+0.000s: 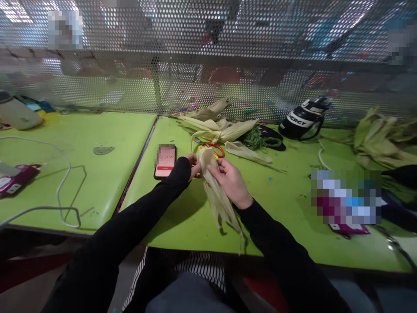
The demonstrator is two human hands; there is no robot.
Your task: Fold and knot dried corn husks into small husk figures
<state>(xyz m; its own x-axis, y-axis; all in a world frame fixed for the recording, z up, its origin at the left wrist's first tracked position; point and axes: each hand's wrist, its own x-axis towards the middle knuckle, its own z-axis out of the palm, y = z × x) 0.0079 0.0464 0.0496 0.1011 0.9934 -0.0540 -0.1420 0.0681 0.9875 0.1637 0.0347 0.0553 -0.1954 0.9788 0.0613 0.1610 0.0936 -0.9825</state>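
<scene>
Both my hands hold a bundle of pale dried corn husk [217,198] over the green table, its ragged ends hanging towards the front edge. My left hand [194,166] pinches it near the folded top, with the fingers partly behind the husk. From the other side my right hand [233,180] grips it, thumb laid along the front. Just behind my hands lie scissors with red handles [219,150], partly covered by the husk. More loose corn husks [224,130] are heaped beyond them, next to a tangle of green string [256,138].
A phone [165,161] lies left of my hands. Behind right stands a tilted-looking black bottle [302,119]. Another husk pile [374,134] is at far right, near a purple power strip [350,228]. A white cable [58,191] crosses the left table [107,187]; perforated metal mesh [202,82] closes the back.
</scene>
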